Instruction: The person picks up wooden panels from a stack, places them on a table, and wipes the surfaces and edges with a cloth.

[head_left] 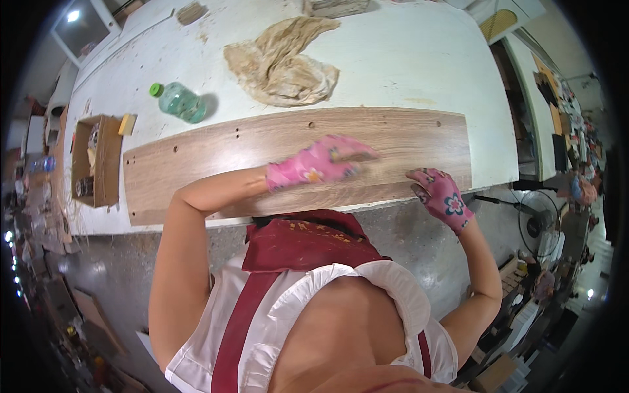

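A long wood-grain board (262,145) with several small drilled holes lies flat along the near side of the white table. My left hand (321,160), in a pink flowered glove, is over the middle of the board. Its fingers are stretched out and apart from the thumb, slightly blurred, with nothing visible in them. At the board's near edge, toward its right end, is my right hand (444,198) in a matching glove. Its fingers are bent loosely with a gap to the thumb, and the fingertips rest on or just above the board.
Beyond the board, a stained, crumpled cloth (285,65) lies on the white table (419,59). A green-capped bottle (182,103) lies to its left. A cardboard box (105,160) of small items and a yellow block (127,124) sit at the left. A fan (538,223) stands right.
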